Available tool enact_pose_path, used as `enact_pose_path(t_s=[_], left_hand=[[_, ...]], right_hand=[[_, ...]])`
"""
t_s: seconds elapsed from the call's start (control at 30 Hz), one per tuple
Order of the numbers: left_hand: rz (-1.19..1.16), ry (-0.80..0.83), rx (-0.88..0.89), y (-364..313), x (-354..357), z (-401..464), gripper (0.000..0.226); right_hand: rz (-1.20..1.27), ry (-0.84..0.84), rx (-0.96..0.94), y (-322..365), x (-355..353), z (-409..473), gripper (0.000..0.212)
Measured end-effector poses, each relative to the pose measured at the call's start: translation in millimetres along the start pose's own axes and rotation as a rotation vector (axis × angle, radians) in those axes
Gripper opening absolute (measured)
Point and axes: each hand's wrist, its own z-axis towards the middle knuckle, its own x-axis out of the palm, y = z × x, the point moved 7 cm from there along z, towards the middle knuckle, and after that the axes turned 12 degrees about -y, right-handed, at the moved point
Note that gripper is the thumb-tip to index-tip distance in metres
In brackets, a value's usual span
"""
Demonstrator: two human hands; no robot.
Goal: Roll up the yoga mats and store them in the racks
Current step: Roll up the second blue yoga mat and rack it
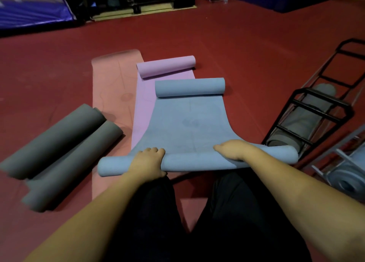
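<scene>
Blue yoga mat [189, 121]: lies on the red floor [246, 54], overlapping the purple mat; its far end is curled into a roll and its near end is rolled into a tube just in front of the person's knees.
Left hand [148, 161]: sits on the near roll toward its left end, fingers curled over the top of it, gripping it.
Right hand [232, 149]: rests on the near roll toward its right end, thumb pointing inward along the mat, fingers wrapped over the roll.
Purple mat [144, 103]: lies flat beneath the blue one's left edge, its far end rolled up.
Pink mat [112, 87]: lies flat on the floor, left of the purple mat and partly under it.
Grey mats [65, 149]: two rolled tubes side by side on the floor, left of the pink mat.
Black rack [308, 111]: lies tilted on the right, with a rolled grey mat inside its frame.
Second rack [341, 163]: pale metal, near the right edge, holding a rolled blue-grey mat.
Legs [197, 222]: dark trousers, between the forearms.
</scene>
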Motion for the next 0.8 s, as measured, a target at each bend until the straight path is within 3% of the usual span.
enact_pose_path(t_s=[0.1,0.17,0.27,0.47,0.57,0.8], left_hand=[[-0.087,0.136,0.009,4,2,12,0.047],[-0.111,0.209,0.006,7,4,17,0.048],[-0.147,0.298,0.012,5,4,24,0.050],[-0.169,0.386,0.028,-3,-6,26,0.045],[-0.219,0.458,0.015,-3,-11,19,0.044],[-0.364,0.670,-0.022,-5,-8,-13,0.041]], right_hand=[[-0.037,-0.343,-0.105,1,-6,-10,0.045],[-0.091,-0.553,-0.132,3,-5,-27,0.048],[-0.149,-0.669,-0.116,0,9,-43,0.057],[-0.159,-0.574,-0.089,4,-5,-40,0.073],[-0.197,-0.558,-0.093,4,-15,-38,0.062],[-0.192,-0.262,-0.066,5,3,-52,0.071]])
